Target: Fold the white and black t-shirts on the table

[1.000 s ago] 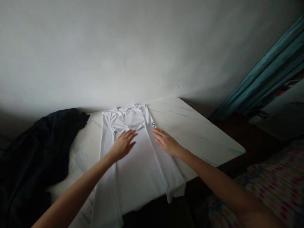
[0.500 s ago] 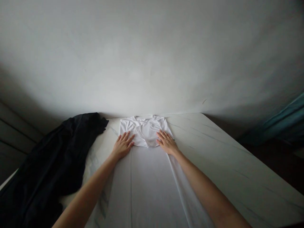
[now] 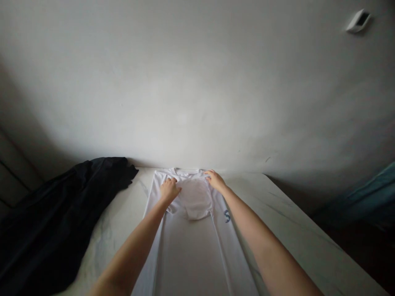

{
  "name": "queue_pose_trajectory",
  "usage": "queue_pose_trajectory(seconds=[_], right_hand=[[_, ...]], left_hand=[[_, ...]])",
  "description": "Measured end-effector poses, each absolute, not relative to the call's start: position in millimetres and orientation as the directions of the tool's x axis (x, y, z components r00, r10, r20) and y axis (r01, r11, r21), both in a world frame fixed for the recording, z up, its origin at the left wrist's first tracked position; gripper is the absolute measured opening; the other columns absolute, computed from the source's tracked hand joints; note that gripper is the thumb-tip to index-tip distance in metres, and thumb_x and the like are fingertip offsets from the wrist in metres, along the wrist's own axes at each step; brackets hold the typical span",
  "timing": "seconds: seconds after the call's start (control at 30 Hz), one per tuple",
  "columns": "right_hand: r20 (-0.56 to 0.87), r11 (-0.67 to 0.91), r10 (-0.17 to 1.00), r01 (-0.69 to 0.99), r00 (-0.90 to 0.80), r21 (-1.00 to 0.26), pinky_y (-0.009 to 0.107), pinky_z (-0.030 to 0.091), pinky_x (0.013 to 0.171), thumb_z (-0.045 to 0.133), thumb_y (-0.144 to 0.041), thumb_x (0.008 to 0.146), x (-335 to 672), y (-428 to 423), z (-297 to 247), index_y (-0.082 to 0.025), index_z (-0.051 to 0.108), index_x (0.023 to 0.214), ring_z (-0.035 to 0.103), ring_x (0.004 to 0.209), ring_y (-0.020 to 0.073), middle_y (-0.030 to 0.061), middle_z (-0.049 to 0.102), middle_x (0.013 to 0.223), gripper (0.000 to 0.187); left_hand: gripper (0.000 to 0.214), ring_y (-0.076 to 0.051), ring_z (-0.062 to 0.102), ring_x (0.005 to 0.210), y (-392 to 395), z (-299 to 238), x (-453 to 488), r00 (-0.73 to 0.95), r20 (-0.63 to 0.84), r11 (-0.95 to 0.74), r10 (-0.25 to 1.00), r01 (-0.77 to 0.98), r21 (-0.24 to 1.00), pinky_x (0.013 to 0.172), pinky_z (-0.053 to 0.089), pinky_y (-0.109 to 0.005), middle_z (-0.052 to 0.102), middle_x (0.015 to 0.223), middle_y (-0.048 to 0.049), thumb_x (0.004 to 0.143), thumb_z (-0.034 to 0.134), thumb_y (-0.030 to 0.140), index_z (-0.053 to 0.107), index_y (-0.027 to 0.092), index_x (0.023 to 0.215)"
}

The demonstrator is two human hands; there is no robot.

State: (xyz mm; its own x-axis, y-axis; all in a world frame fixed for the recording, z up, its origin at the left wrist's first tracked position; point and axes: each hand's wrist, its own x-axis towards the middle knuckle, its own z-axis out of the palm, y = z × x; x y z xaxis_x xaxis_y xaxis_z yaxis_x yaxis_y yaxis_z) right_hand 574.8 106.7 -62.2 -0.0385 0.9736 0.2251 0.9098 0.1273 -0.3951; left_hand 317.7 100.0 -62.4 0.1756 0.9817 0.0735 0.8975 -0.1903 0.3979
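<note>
A white shirt (image 3: 191, 250) lies lengthwise on the table, its neckline at the wall end. Its sleeves are folded inward over the front, and a folded white flap lies across the chest. A small dark blue mark shows on the right side. My left hand (image 3: 169, 190) rests on the upper left of the chest, fingers a little bent and thumb apart. On the right shoulder, beside the neckline, is my right hand (image 3: 216, 180), with its fingers apart on the cloth. The undersides of both hands are hidden.
Black clothing (image 3: 61, 218) is heaped along the left side of the marble-patterned table (image 3: 277, 230). A grey-white wall (image 3: 185, 90) rises at the far edge. Up on the right hangs a small white device (image 3: 358, 21). Blue-green fabric (image 3: 358, 201) appears past the table's right edge.
Both hands have moved up the shirt toward the neckline, and the left has come inward. The bunched chest cloth now lies flatter and longer, and the blue mark shows. The view has tilted upward.
</note>
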Motion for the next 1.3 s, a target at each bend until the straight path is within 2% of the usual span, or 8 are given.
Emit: queue_pose_trajectory(seconds=[0.1, 0.23, 0.47, 0.67, 0.83, 0.97, 1.17, 1.3], right_hand=[[0.193, 0.157, 0.978, 0.901, -0.083, -0.405, 0.029, 0.048, 0.094, 0.062, -0.001, 0.079, 582.1, 138.2, -73.2, -0.017, 0.071, 0.104, 0.065, 0.104, 0.0175, 0.0084, 0.069, 0.113, 0.03], [0.159, 0.206, 0.976, 0.874, -0.151, -0.44, 0.026, 0.052, 0.081, 0.07, -0.004, 0.074, 592.0, 158.6, -86.8, -0.018, 0.071, 0.08, 0.067, 0.085, 0.0157, 0.0024, 0.072, 0.087, 0.014], [0.175, 0.208, 0.975, 0.843, -0.137, -0.496, 0.022, 0.049, 0.063, 0.063, -0.014, 0.085, 596.3, 168.6, -84.1, -0.019, 0.069, 0.085, 0.058, 0.056, 0.0087, -0.0009, 0.07, 0.083, 0.008], [0.248, 0.179, 0.966, 0.874, -0.069, -0.453, 0.029, 0.048, 0.085, 0.062, -0.015, 0.086, 577.9, 149.8, -102.6, -0.02, 0.068, 0.091, 0.062, 0.088, 0.0155, 0.0049, 0.064, 0.105, 0.009], [0.319, 0.14, 0.947, 0.928, -0.024, -0.345, 0.033, 0.048, 0.093, 0.051, -0.017, 0.092, 572.4, 133.2, -117.6, -0.019, 0.065, 0.11, 0.061, 0.104, 0.0203, 0.0111, 0.061, 0.117, 0.022], [0.324, 0.116, 0.946, 0.937, -0.003, -0.33, 0.039, 0.042, 0.105, 0.043, -0.016, 0.094, 570.6, 125.5, -119.0, -0.012, 0.062, 0.121, 0.055, 0.12, 0.0241, 0.0181, 0.057, 0.128, 0.033], [0.253, 0.193, 0.96, 0.936, -0.118, -0.295, 0.039, 0.031, 0.116, 0.033, -0.025, 0.099, 564.4, 89.1, -126.5, -0.01, 0.056, 0.134, 0.037, 0.141, 0.0224, 0.016, 0.048, 0.147, 0.044], [0.166, 0.17, 0.977, 0.962, -0.135, -0.216, 0.044, 0.019, 0.12, 0.027, -0.034, 0.102, 565.1, 69.7, -123.9, -0.015, 0.04, 0.149, 0.025, 0.147, 0.0234, 0.011, 0.031, 0.159, 0.052]], left_hand=[[0.035, -0.029, 0.062, 0.11, 113.3, -66.0, 325.2, 0.095, -0.019, -0.074, 0.995, 0.876, 0.477, 0.089, 0.047, -0.034, 0.069, 0.114, -0.0147, 0.074, 0.073, 0.027, 0.066, 0.015, 0.106], [0.011, -0.024, 0.066, 0.096, 126.4, -65.9, 324.7, 0.111, -0.035, -0.072, 0.993, 0.827, 0.557, 0.079, 0.047, -0.029, 0.072, 0.092, -0.008, 0.072, 0.069, 0.022, 0.067, 0.018, 0.082], [0.016, -0.014, 0.063, 0.066, 131.0, -63.1, 329.5, 0.064, 0.016, -0.053, 0.998, 0.63, 0.775, 0.058, 0.046, -0.023, 0.067, 0.081, -0.001, 0.092, 0.046, 0.029, 0.052, 0.019, 0.103], [0.016, -0.024, 0.067, 0.093, 121.9, -66.9, 324.4, -0.015, 0.049, -0.023, 0.999, 0.716, 0.698, 0.079, 0.048, -0.031, 0.07, 0.095, -0.0102, 0.088, 0.054, 0.021, 0.053, 0.017, 0.103], [0.052, -0.03, 0.066, 0.105, 94.7, -63.5, 325.8, 0.008, 0.008, -0.011, 1.0, 0.756, 0.654, 0.083, 0.047, -0.035, 0.069, 0.107, -0.0174, 0.087, 0.06, 0.035, 0.042, 0.012, 0.13], [0.079, -0.032, 0.067, 0.099, 63.9, -57.6, 332.3, 0.153, -0.04, -0.095, 0.987, 0.777, 0.622, 0.082, 0.049, -0.039, 0.07, 0.102, -0.0115, 0.078, 0.07, 0.037, 0.031, 0.019, 0.144], [0.054, -0.019, 0.065, 0.092, 44.2, -70.2, 340.7, 0.286, 0.105, -0.278, 0.953, 0.674, 0.685, 0.088, 0.051, -0.034, 0.061, 0.111, -0.0092, 0.077, 0.05, 0.002, 0.053, 0.02, 0.128], [0.042, -0.021, 0.064, 0.099, 44.2, -75.8, 338.1, 0.265, 0.029, -0.23, 0.964, 0.772, 0.592, 0.092, 0.05, -0.033, 0.059, 0.111, -0.0115, 0.079, 0.049, 0.002, 0.064, 0.015, 0.116]])
